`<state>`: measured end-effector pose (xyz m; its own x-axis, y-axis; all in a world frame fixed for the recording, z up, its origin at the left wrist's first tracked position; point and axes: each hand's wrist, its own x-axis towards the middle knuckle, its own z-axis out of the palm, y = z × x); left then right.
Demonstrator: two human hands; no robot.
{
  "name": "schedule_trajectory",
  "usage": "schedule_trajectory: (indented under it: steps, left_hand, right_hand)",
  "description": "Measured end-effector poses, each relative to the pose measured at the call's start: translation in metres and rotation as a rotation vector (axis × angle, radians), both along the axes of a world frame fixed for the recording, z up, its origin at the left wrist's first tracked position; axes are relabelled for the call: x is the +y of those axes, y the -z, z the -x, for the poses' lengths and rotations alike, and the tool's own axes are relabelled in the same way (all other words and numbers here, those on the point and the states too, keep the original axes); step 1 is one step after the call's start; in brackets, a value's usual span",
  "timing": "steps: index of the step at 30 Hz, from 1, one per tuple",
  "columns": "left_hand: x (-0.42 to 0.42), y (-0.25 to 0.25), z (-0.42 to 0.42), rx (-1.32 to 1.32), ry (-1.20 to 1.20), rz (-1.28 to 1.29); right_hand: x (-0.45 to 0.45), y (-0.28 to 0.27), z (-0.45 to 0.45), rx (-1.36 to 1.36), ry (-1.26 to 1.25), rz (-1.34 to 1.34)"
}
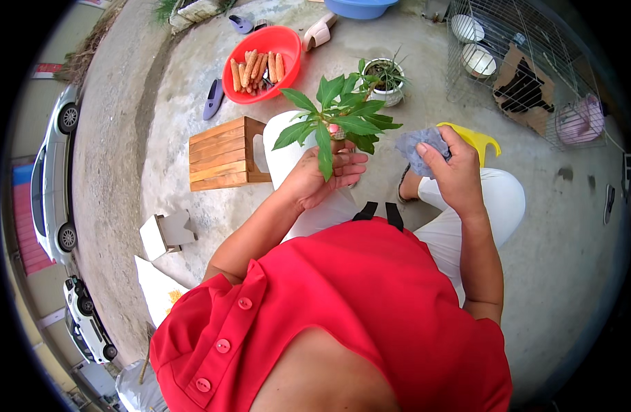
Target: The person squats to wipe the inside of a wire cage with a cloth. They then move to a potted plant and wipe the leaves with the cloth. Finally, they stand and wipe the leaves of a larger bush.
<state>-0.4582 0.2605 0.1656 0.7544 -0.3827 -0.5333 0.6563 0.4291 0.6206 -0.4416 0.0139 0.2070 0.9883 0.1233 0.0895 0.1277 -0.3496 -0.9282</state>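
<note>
A leafy green plant (pixel 349 110) with toothed leaves spreads in front of me, above my white trouser leg. My left hand (pixel 328 172) is palm up under its leaves, fingers loosely extended, one long leaf drooping across it. Leaves cover the thumb and index area, so whether it pinches a stem or leaf is unclear. A small pink spot, perhaps a flower or bud, shows among the leaves. To the right, my right hand (pixel 452 167) grips a crumpled grey-blue cloth (pixel 418 149) between thumb and fingers, apart from the leaves.
A white flowerpot (pixel 390 97) stands behind the plant. A red basin (pixel 289 67) holds several corn cobs (pixel 251 69). A wooden stool (pixel 217 157) stands left; something yellow and plastic (pixel 477 139) is behind my right hand. A wire cage (pixel 526 62) holds a black animal (pixel 524 90).
</note>
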Motion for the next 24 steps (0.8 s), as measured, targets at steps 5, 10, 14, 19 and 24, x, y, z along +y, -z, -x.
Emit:
schedule_trajectory:
  steps: [5,10,14,19,24]
  left_hand:
    - [-0.011,0.016,0.006,-0.013,-0.153,-0.092]
    - [-0.023,0.007,0.006,-0.141,-0.336,-0.045]
    - [-0.011,0.002,0.014,-0.274,-0.387,-0.201]
    - [0.001,-0.006,0.019,-0.495,-0.417,-0.326]
    - [0.001,-0.009,0.014,-0.536,-0.263,-0.506]
  right_hand:
    - [0.003,0.01,0.001,0.118,0.047,-0.251]
    - [0.022,0.007,0.002,0.093,-0.016,-0.275]
    - [0.038,-0.004,0.001,0.198,-0.081,-0.395]
    - [0.044,0.005,0.004,0.335,-0.181,-0.584]
    - [0.059,0.007,0.011,0.37,-0.182,-0.539]
